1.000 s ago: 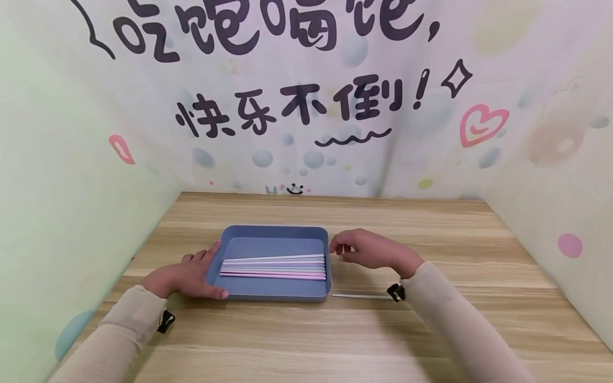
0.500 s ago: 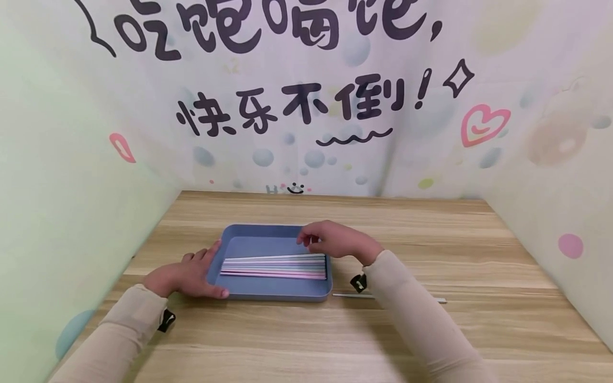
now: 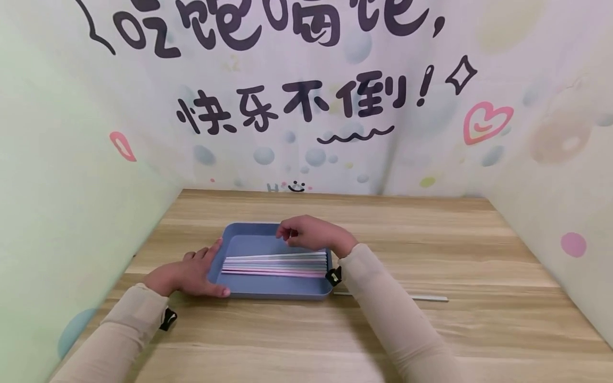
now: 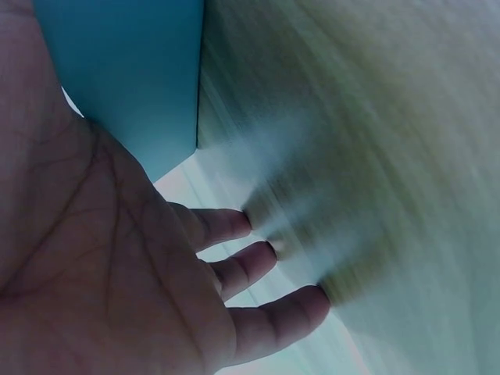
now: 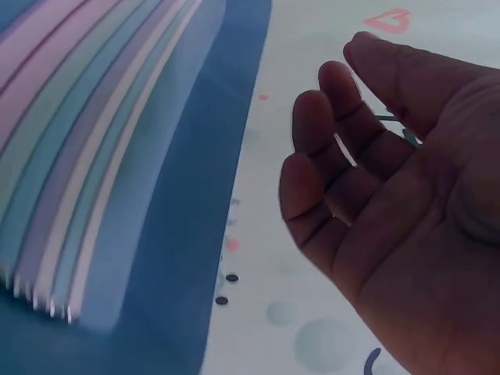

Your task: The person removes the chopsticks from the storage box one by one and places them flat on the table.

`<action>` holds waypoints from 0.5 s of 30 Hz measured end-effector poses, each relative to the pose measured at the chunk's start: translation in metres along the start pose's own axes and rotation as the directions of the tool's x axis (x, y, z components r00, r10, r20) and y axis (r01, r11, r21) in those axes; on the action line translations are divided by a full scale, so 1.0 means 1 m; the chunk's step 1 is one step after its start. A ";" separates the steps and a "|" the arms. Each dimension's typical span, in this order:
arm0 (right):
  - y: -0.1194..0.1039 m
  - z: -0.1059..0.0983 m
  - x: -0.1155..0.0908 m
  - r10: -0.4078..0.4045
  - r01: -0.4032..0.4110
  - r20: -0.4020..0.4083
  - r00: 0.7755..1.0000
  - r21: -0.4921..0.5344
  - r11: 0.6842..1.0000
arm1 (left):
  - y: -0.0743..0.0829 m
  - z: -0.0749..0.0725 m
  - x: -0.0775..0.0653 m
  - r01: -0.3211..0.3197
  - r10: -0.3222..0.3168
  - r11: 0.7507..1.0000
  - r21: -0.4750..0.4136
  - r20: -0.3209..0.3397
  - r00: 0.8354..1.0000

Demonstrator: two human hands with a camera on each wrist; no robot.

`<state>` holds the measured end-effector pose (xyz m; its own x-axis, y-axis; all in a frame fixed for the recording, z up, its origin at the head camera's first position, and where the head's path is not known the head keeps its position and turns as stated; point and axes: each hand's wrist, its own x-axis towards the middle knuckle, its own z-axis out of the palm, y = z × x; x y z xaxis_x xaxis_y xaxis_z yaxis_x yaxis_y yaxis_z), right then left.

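A blue rectangular tray lies on the table, with several pastel chopsticks side by side across it. My left hand is spread against the tray's left end, thumb at the near corner; its palm and the tray wall show in the left wrist view. Over the far right part of the tray is my right hand, fingers loosely bent and nothing in them. In the right wrist view this hand is apart from the chopsticks. One pale chopstick lies on the table right of the tray, partly hidden by my right sleeve.
The wooden table runs back to a printed cloth wall with lettering. Pale side walls stand left and right. A black strap piece is at my right wrist, above the tray's right edge.
My right hand has moved left, from beside the tray's right end to over its far side. The left hand stays at the tray. More of the loose chopstick shows.
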<state>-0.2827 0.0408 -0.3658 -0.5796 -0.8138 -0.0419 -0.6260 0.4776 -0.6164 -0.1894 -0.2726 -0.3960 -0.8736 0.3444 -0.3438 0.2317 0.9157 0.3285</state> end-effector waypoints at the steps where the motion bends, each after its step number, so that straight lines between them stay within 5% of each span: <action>1: -0.001 0.000 0.002 -0.004 0.004 -0.002 1.000 0.004 1.000 | 0.000 0.000 0.001 -0.005 0.005 1.000 -0.001 -0.003 1.000; 15: 0.005 0.026 0.019 0.005 -0.005 0.032 0.999 0.017 1.000 | -0.002 0.001 0.002 0.009 -0.009 1.000 -0.009 0.002 1.000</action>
<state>-0.2835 0.0190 -0.3900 -0.5656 -0.8217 -0.0702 -0.6137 0.4763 -0.6297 -0.1909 -0.2732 -0.3980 -0.8748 0.3365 -0.3485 0.2197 0.9167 0.3337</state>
